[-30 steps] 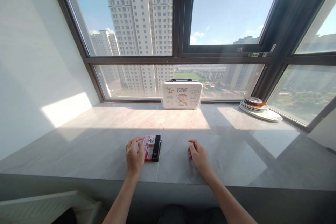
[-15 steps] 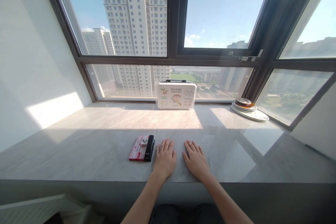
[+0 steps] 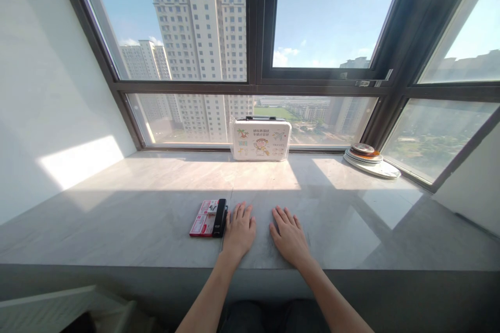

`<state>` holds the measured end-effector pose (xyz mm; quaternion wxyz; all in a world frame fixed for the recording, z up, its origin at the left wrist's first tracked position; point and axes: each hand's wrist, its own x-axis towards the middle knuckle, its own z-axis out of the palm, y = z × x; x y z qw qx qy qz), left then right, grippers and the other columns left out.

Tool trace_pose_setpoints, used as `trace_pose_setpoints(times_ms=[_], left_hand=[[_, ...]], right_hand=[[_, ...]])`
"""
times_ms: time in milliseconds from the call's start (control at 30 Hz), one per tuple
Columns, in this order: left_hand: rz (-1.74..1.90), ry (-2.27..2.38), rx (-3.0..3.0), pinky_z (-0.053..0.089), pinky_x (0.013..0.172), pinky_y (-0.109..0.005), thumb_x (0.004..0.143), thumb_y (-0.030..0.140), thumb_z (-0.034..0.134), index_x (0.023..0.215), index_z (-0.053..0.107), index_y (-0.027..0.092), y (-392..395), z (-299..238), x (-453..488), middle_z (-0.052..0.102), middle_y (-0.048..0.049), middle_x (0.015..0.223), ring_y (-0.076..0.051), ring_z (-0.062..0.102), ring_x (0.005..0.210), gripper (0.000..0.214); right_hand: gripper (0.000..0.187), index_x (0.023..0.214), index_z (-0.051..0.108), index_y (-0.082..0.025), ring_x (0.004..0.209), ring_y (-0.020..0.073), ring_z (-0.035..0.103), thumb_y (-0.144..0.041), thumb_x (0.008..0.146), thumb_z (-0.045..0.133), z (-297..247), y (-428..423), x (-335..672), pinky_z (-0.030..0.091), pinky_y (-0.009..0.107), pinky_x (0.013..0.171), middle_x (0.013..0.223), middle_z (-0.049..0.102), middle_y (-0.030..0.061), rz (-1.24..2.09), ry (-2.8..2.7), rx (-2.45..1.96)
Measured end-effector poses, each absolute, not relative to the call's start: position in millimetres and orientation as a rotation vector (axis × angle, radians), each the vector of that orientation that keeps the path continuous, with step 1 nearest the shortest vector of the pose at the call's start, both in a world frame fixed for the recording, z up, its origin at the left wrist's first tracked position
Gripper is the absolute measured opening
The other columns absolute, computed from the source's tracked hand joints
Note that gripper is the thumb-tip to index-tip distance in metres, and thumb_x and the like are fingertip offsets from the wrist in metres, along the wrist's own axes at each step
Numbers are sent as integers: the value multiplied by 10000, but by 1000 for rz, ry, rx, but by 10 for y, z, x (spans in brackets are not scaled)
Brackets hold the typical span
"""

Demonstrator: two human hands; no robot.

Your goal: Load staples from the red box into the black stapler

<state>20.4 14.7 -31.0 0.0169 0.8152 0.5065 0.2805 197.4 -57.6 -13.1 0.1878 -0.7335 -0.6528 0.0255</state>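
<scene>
Seen from a head camera looking forward and down, a person's two bare forearms reach onto a pale grey marble desk (image 3: 136, 218) built along a wide window. The left hand (image 3: 239, 229) and right hand (image 3: 289, 234) lie palm down, side by side and slightly apart, near the front edge. Both are open with fingers loosely spread and hold nothing. Their flat, relaxed pose suggests they are simply resting on the stone. Just beside the left hand, on its outer side, lies a red and white flat packet (image 3: 203, 218), with a black bar-shaped object (image 3: 221, 217) lying along the packet's edge nearest the hand. Whether the little finger touches the black object cannot be told. Both items lie flat in the shaded front part of the desk, within easy reach. Well apart, at the back against the glass, a white rectangular case with cartoon printing and a dark handle (image 3: 261, 140) stands upright, probably leaned there to keep the surface free. In the far right corner sits a low stack of round plates (image 3: 369, 161). Nothing stands between the hands and these things. A dark metal window frame (image 3: 255, 21) shows tall apartment towers and blue sky, and a white wall (image 3: 47, 88) closes off the left.
</scene>
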Motion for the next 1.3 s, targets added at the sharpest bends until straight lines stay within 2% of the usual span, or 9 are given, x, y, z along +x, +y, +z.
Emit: trace_pose_setpoints(times_ms=[400,700,933,1300], left_hand=[[863,1546,2532,229,1210,-536,1005,339,381,1446,481,282,114,-303,165,411,-71,1569,-272,299,1478,456],[827,1575,2606,132,1226,-571,996,407,403,1481,444,241,39,-280,206,382,-99,1585,-311,247,1497,514],[744,1640,2650,138,1220,-577,1004,428,384,1502,428,237,5,-257,230,360,-104,1599,-317,240,1500,536],[694,1707,2693,147,1223,-567,1021,467,328,1532,389,241,-50,-233,225,338,-83,1614,-298,226,1508,561]], right_hand=[[574,1549,389,-259,1521,265,180,-420,1003,309,-145,-575,1964,122,452,1219,1625,302,16,46,-1828,-2057],[585,1568,349,-237,1529,279,142,-415,1015,273,-163,-590,1893,104,481,1213,1641,259,34,3,-1846,-2080],[609,1581,312,-200,1529,302,120,-435,1021,264,-176,-603,1834,79,515,1208,1649,228,66,-53,-1857,-2095],[636,1595,269,-234,1534,324,77,-511,1023,244,-105,-690,1720,46,557,1199,1658,194,71,-52,-1867,-2158]])
